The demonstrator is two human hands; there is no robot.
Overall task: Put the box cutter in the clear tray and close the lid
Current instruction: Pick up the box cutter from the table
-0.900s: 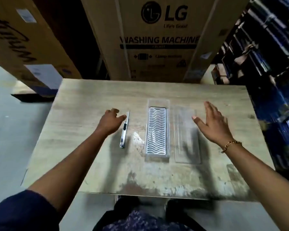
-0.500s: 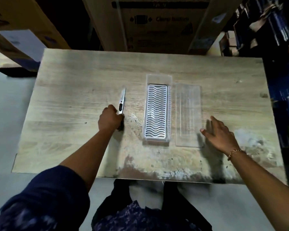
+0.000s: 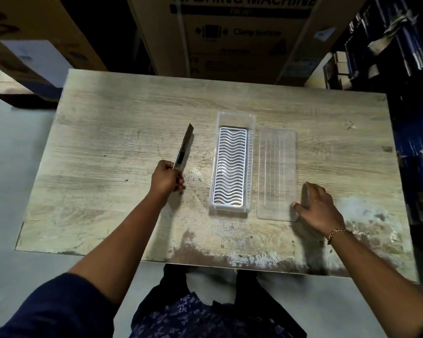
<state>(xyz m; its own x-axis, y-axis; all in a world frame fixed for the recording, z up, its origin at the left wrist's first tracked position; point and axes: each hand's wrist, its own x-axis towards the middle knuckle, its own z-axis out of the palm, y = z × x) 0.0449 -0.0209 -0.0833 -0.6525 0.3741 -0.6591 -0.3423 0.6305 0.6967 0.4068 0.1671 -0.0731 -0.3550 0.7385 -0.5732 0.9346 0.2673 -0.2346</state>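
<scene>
box cutter [image 3: 184, 147] left of tray [image 3: 232, 118]; lid [image 3: 276, 174] right, all on table [image 3: 122, 118]

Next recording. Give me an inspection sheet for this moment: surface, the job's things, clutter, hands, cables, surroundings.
Surface: worn wooden table, paint scuffed along the near edge.
Job's things: box cutter gripped at its near end, far end angled up and away, left of the clear tray. The tray is open, with a white wavy insert inside and nothing else in it. The lid lies flat on the table just right of the tray.
Clutter: nothing seen.
Hands: left hand closed on the cutter; right hand open, at the lid's near right corner, with a bracelet on the wrist.
Cables: nothing seen.
Surroundings: cardboard boxes behind the table, dark shelving at right, grey floor.
</scene>
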